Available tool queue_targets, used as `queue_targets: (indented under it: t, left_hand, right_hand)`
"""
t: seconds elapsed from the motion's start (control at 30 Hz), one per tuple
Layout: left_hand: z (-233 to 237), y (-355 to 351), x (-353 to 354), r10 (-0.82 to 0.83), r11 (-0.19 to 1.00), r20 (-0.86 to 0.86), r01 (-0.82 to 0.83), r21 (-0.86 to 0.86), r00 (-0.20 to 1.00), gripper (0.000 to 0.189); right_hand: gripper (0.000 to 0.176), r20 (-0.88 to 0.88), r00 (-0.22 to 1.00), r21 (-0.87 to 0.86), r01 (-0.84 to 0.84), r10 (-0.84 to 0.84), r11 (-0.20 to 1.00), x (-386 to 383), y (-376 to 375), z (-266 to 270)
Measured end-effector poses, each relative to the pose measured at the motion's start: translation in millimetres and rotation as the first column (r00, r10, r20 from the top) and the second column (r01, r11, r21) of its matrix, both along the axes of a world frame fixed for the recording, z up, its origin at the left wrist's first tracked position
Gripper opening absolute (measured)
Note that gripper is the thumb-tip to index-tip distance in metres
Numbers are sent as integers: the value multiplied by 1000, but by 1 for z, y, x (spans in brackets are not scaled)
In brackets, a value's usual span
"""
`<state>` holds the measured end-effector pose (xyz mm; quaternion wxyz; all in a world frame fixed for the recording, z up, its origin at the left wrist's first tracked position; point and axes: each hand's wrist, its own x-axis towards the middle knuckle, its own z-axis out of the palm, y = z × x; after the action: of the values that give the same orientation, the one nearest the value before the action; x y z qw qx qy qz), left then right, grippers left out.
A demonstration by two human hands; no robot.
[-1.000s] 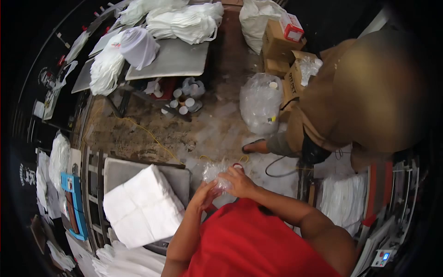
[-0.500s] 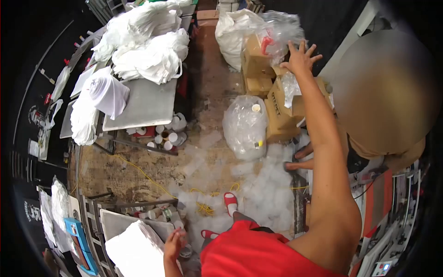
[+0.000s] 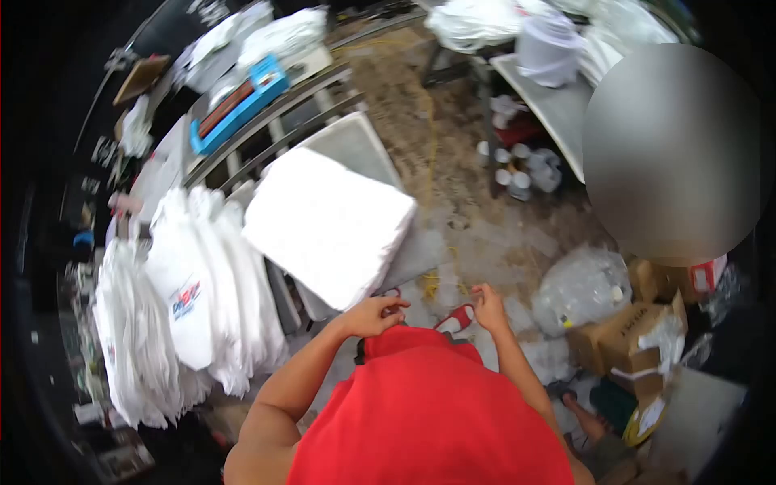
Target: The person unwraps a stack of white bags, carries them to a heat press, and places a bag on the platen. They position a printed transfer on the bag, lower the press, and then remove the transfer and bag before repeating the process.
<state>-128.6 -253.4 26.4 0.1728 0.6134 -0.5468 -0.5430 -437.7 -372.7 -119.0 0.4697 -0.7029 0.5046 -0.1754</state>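
My left hand point(image 3: 373, 315) is in front of my waist, beside the near edge of a thick stack of white fabric point(image 3: 327, 222). Its fingers bend loosely, with nothing visible in them. The stack lies on a grey board point(image 3: 364, 137) and looks like folded shirts, overexposed to plain white. In front of my body on the other side, my right hand point(image 3: 488, 307) hangs in the air, its fingers slightly curled and apart and holding nothing that shows. Below it on the floor is one of my red sandals point(image 3: 457, 318).
White printed shirts point(image 3: 194, 283) hang in rows at left, near a blue tray point(image 3: 238, 105). At right are a clear plastic bag point(image 3: 584, 291), an open cardboard box point(image 3: 626, 335) and another person's leg point(image 3: 584, 414). White tubs point(image 3: 517, 178) stand under a table point(image 3: 558, 105).
The view has swung left, bringing the fabric stack to the middle and the boxes to the lower right. My right arm, stretched toward the boxes before, has come down to my waist.
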Motion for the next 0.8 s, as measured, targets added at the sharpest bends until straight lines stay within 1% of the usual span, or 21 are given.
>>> queue_targets:
  t: [0.03,0.07,0.1,0.13,0.17,0.2,0.23,0.27,0.3,0.37,0.4,0.43,0.5,0.53,0.57,0.6,0.63,0.67,0.7,0.77,0.8]
  left_hand:
    - [18,1,16,39,999,17,-39,5,999,36]
    - [39,0,35,137,989,18,-138,57,990,34]
    - [45,3,61,235,969,33,-237,67,971,31]
    - [29,12,98,293,946,119,-270,-178,949,29]
    - [31,14,127,409,903,171,-370,-217,897,28]
    - [18,18,160,453,865,313,-326,-381,835,29]
    - [5,20,190,533,806,412,-295,-514,739,30]
    - [-7,19,218,608,712,401,-248,-656,685,30]
    - [-5,13,235,601,731,454,-223,-646,658,37]
    - [-1,-6,245,548,708,446,-108,-698,707,43]
    - [4,-18,240,508,740,457,-99,-666,730,47]
    - [6,-31,231,468,769,465,-88,-633,752,51]
    - [-10,-56,225,299,776,590,170,-608,750,43]
    - [-20,-72,221,199,850,629,187,-492,751,37]
    - [-25,-89,215,95,906,655,207,-368,749,31]
    - [-24,-102,203,63,925,568,166,-342,821,22]
    - [8,-108,185,41,946,517,133,-294,855,22]
    - [17,-112,179,35,931,549,173,-323,835,22]
    - [21,-116,174,31,911,580,216,-351,814,23]
    - [20,-105,196,199,822,625,218,-526,755,26]
    - [2,-100,210,248,805,690,251,-537,680,31]
  right_hand:
    - [22,109,994,-184,42,-22,982,30,11,-4]
    - [26,188,982,-250,21,27,968,56,11,4]
    - [26,185,982,-250,11,37,968,83,11,23]
    - [28,158,986,-284,-3,50,959,114,12,50]
    - [31,134,989,-320,-15,61,947,140,13,72]
    - [31,126,990,-321,-28,71,947,165,12,94]
    - [30,100,992,-416,-28,76,909,190,10,116]
    - [30,76,994,-507,-26,74,862,210,9,127]
    - [30,70,995,-512,-28,74,859,226,9,128]
    - [32,18,1000,-500,10,-1,866,253,10,124]
    - [32,11,1000,-510,13,-9,860,261,13,118]
    - [33,23,998,-543,54,-50,838,266,16,110]
    - [33,37,994,-588,102,-100,803,267,20,98]
    - [31,82,973,-470,228,-216,852,260,23,94]
    - [29,114,936,-341,352,-333,872,251,24,89]
    - [29,114,932,-356,363,-345,861,238,24,84]
    - [27,78,910,-333,409,-407,850,222,28,76]
    - [24,36,881,-304,459,-471,835,204,36,66]
    - [24,34,868,-306,481,-495,822,185,42,56]
    - [19,12,842,-287,520,-540,804,158,52,40]
    - [16,-32,795,-266,577,-605,772,153,61,50]
